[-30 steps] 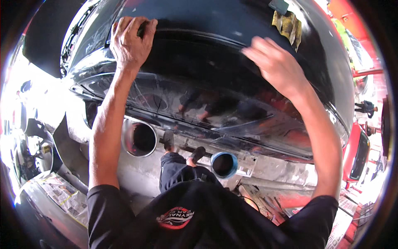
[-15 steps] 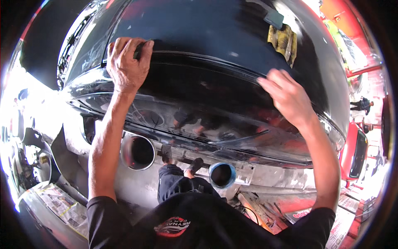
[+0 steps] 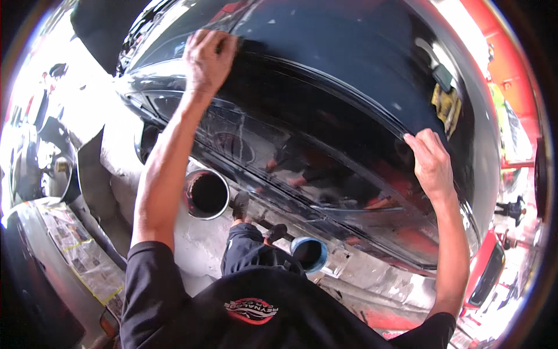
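Observation:
A glossy black car body (image 3: 325, 64) fills the upper part of the view, with a thin black trim strip (image 3: 325, 80) running along its edge between my two hands. My left hand (image 3: 211, 61) is closed at the strip's left end, fingers curled; a dark bit shows between thumb and fingers, too small to name. At the strip's right end, my right hand (image 3: 432, 160) pinches with thumb and forefinger at the edge. Below the strip, the shiny lower panel (image 3: 302, 145) mirrors the floor and my arms.
On the car's right side lie a yellow stained cloth (image 3: 446, 109) and a dark block (image 3: 442, 77). Near my feet stand a metal bucket (image 3: 225, 195) and a blue-rimmed bucket (image 3: 323, 256). A grey panel with taped paper (image 3: 70, 247) is at lower left; a red car (image 3: 487, 273) stands right.
The view has turned, so the car now slants down to the right. My right hand has moved further right along the strip; its fingers are now pinched. My left hand stays closed at the left end.

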### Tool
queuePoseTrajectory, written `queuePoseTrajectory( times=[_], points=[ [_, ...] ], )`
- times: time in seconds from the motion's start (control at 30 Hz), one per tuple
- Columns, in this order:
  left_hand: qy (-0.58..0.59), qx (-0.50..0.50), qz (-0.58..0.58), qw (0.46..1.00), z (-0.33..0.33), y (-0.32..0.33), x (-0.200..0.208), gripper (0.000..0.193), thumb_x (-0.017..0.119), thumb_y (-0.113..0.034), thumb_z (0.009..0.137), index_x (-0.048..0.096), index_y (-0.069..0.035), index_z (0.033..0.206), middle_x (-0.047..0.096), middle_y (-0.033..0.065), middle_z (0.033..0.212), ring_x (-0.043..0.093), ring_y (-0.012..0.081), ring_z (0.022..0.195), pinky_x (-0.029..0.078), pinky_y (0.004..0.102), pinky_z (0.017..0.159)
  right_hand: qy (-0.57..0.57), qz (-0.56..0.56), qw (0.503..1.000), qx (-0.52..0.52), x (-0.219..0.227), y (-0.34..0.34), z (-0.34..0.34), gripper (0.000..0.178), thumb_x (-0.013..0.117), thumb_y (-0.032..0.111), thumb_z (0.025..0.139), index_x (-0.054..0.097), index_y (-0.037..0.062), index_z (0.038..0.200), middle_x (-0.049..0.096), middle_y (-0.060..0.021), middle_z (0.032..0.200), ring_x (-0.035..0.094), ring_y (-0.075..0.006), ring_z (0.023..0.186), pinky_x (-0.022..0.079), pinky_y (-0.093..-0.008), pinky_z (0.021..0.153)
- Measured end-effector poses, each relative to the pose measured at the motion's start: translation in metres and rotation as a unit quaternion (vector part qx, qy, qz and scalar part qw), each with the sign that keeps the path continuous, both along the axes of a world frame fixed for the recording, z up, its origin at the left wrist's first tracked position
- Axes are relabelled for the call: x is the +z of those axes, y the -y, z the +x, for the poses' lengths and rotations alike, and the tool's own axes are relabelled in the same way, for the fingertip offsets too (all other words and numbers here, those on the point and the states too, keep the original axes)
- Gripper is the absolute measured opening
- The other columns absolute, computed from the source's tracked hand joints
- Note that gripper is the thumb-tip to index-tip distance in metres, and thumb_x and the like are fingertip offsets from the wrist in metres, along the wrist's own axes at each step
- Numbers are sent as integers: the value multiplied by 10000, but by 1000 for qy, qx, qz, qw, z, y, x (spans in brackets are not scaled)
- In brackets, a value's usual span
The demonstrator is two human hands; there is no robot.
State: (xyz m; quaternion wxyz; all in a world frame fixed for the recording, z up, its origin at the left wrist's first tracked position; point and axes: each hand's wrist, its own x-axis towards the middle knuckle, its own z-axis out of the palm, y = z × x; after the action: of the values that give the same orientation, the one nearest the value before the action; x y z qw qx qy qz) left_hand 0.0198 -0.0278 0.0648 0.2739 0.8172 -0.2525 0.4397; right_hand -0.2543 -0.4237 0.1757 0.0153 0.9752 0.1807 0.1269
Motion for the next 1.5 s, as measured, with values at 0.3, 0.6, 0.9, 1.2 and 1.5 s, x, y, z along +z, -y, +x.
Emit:
queuePoseTrajectory(
  times=[0.3, 0.6, 0.9, 1.2, 1.5],
  points=[
    [18, -41, -37, 998, 15, 4, -15, 190, 784, -275, 933, 762, -89, 966, 722, 84, 922, 717, 301, 874, 561, 392, 776, -22, -25, 993, 111, -19, -128, 140, 112, 640, 19, 885, 694, 27, 983, 673, -138, 1088, 682, -326, 1016, 591, -412, 899],
    [-46, -13, -133, 990, 4, -16, -10, 161, 759, -209, 928, 728, -58, 972, 691, 129, 929, 703, 322, 845, 553, 397, 771, 57, 19, 991, 119, -25, -116, 120, 192, 659, -36, 868, 720, 4, 1045, 646, -129, 1039, 675, -305, 932, 589, -398, 837],
    [-31, 26, -155, 987, 8, -37, -10, 202, 736, -179, 967, 705, 0, 1054, 686, 161, 969, 708, 284, 838, 561, 371, 744, -6, 19, 997, 81, -22, -114, 114, 274, 660, -94, 835, 755, 17, 1067, 645, -109, 975, 673, -301, 928, 581, -421, 838],
    [-103, -49, -227, 967, 5, -13, -10, 212, 733, -187, 970, 716, -10, 1087, 701, 160, 985, 738, 301, 892, 584, 373, 797, 47, 54, 983, 171, -38, -171, 185, 85, 630, 4, 918, 680, 18, 985, 633, -142, 935, 691, -357, 917, 580, -425, 818],
    [-90, -28, -200, 975, 8, -19, -13, 233, 762, -192, 944, 713, -2, 1071, 688, 168, 997, 726, 301, 865, 592, 383, 776, 19, 104, 993, 58, -19, -112, 113, 215, 709, -52, 897, 730, 17, 1099, 628, -111, 961, 675, -285, 858, 548, -396, 746]
  ],
)
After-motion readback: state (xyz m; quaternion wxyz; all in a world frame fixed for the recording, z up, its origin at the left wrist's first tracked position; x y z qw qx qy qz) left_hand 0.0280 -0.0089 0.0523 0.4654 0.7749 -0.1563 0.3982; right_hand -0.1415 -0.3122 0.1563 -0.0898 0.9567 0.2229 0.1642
